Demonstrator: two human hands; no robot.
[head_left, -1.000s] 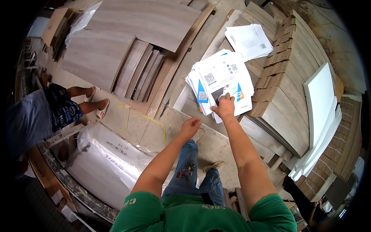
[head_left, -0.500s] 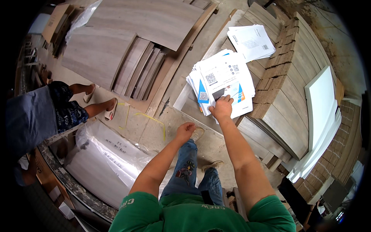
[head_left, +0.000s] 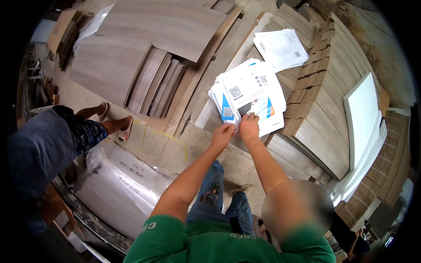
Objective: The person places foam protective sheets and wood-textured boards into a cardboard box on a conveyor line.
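Note:
A fanned pile of printed sheets of paper (head_left: 252, 83), white with blue and orange patches, lies on the grey wood-look panels in front of me. At the pile's near edge my right hand (head_left: 249, 128) is closed, its fingers over the top sheet and gripping the paper edge. Close beside it, my left hand (head_left: 224, 133) pinches the pile's near corner; how many sheets it has is hidden. A dark rectangle (head_left: 244, 109) shows on the top sheet just beyond my right fingers; I cannot tell whether it is printed. Farther back lies a second paper stack (head_left: 281, 49).
Wood-look panels with brown cardboard edge pieces (head_left: 313, 83) stand stacked at right, with white boards (head_left: 362, 118) beyond. Larger panels (head_left: 144, 35) lie on a pallet at far left. A plastic-wrapped stack (head_left: 118, 179) lies at near left. Another person (head_left: 48, 136) stands at left.
My left hand has moved forward and right, from the air to the pile's near corner. My right hand has drawn slightly back to the near edge. The person at left has shifted.

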